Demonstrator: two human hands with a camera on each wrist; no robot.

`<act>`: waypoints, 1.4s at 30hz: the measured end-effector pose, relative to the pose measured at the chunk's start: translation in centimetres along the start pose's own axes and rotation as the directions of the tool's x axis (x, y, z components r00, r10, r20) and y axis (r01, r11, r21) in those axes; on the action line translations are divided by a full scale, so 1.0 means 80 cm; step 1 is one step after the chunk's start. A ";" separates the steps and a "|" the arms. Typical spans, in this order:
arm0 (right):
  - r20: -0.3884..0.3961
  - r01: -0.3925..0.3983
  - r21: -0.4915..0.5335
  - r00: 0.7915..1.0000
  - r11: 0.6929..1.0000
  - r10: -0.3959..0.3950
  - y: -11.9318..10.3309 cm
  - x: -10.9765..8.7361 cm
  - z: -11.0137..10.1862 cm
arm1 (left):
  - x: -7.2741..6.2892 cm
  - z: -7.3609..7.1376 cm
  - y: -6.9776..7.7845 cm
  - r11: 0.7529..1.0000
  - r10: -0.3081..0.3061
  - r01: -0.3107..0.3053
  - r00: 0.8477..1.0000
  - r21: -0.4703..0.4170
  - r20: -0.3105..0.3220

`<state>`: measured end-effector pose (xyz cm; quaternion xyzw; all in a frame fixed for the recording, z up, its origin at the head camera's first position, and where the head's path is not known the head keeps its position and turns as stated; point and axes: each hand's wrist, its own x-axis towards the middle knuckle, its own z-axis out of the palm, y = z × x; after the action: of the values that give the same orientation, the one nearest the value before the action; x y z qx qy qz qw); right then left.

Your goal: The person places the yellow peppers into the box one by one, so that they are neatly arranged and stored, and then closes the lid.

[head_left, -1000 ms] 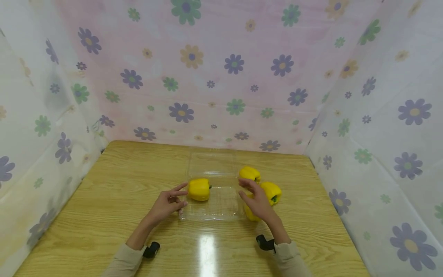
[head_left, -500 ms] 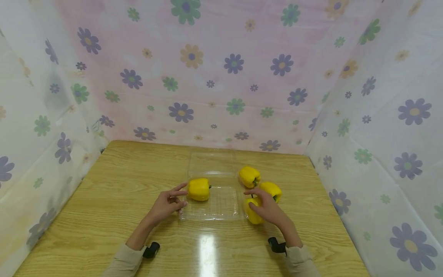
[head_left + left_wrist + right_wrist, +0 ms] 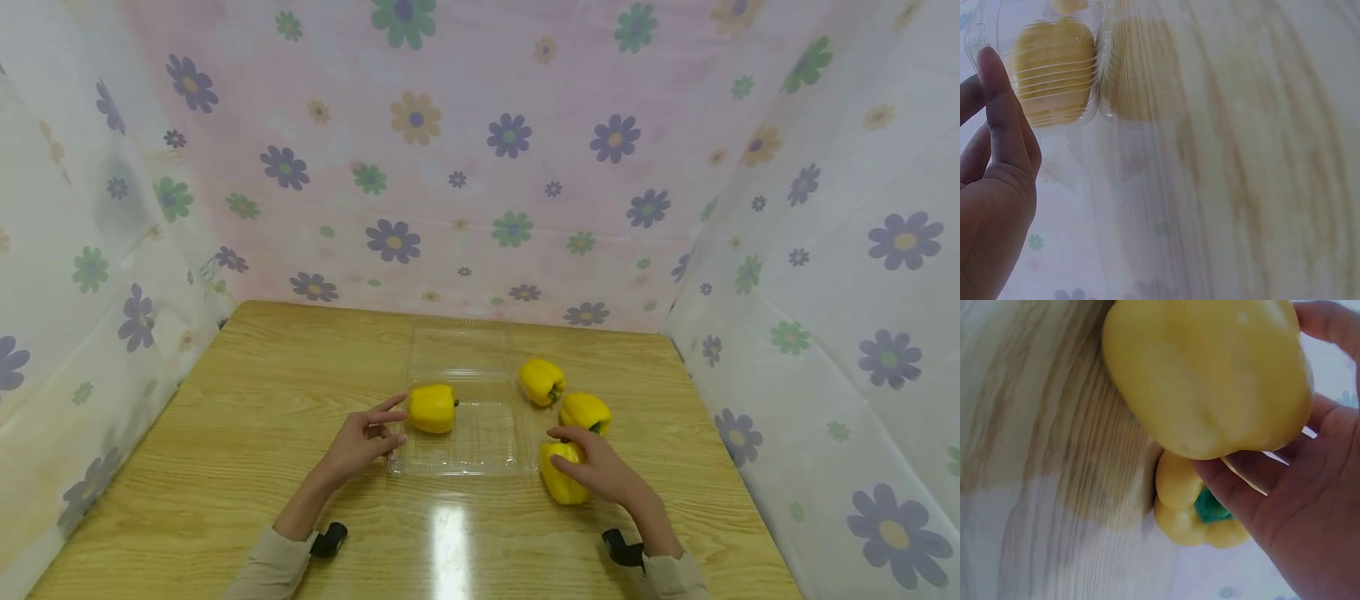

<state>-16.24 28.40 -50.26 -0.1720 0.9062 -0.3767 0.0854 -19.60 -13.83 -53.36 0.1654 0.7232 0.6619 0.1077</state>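
Note:
A clear plastic clamshell container (image 3: 480, 454) lies with its lid (image 3: 461, 350) folded back on the wooden table. One yellow bell pepper (image 3: 431, 408) sits in its left half, stem to the right. At the container's left edge, my left hand (image 3: 360, 442) rests fairly straight fingers on the clear wall; the left wrist view shows a fingertip (image 3: 990, 59) against it. Right of the container, my right hand (image 3: 603, 467) grips another yellow bell pepper (image 3: 558, 479). In the right wrist view, the thumb and fingers lie around this pepper (image 3: 1210, 375), which hides some fingertips.
Two more yellow bell peppers stand behind my right hand: one (image 3: 585, 411) close to it, another (image 3: 540, 382) farther back beside the lid. Flowered cloth (image 3: 465, 208) encloses the table (image 3: 285, 358) at the back and both sides.
My right hand has drawn back from the container's right side to the nearest pepper, which has shifted right and toward me. The left hand and the pepper in the container have stayed put.

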 end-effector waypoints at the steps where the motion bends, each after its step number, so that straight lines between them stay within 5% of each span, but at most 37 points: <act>1: -0.003 -0.018 -0.006 1.000 1.000 0.018 0.000 -0.002 0.000 | 0.000 0.000 0.000 1.000 -0.002 0.002 1.000 -0.001 0.001; 13: 0.005 -0.182 -0.096 0.983 0.979 0.183 0.004 -0.027 -0.014 | -0.004 0.001 -0.003 0.999 -0.038 0.038 0.999 -0.012 0.006; 18: 0.027 -0.205 -0.055 0.978 0.977 0.207 0.006 -0.041 -0.021 | -0.005 0.001 -0.005 0.999 -0.036 0.036 0.999 -0.016 0.002; 28: 0.098 -0.098 0.259 0.992 0.961 0.075 0.037 -0.058 -0.016 | -0.003 -0.002 -0.004 1.000 -0.005 0.005 1.000 -0.022 0.012; 42: 0.082 -0.023 0.375 0.997 0.927 -0.009 0.050 -0.069 -0.014 | 0.000 0.001 -0.003 1.000 0.008 -0.008 1.000 -0.029 0.013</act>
<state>-12.45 33.81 -52.21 -0.1647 0.8137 -0.5353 0.1554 -19.56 -13.78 -53.57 0.1711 0.7121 0.6716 0.1121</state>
